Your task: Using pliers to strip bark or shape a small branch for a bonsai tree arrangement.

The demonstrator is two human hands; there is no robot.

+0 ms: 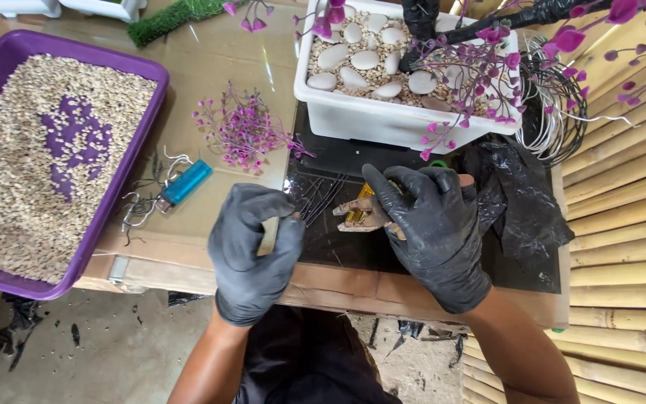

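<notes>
Over the desk [211,60], the black-gloved right hand [431,228] kept a closed grip on yellow-handled pliers [359,213] before the white planter [383,120], while the left hand [252,251] pinched a thin black wire [315,202].

Both hands wore black rubbery gloves, slightly shiny and creased across the knuckles. The left hand [254,251] and right hand [431,228] were covered from the fingertips back to the wrists, where the cuffs ended; beyond them the forearms were bare, without sleeves.

Soft daylight — sharp focus, faint tabletop glare
</notes>
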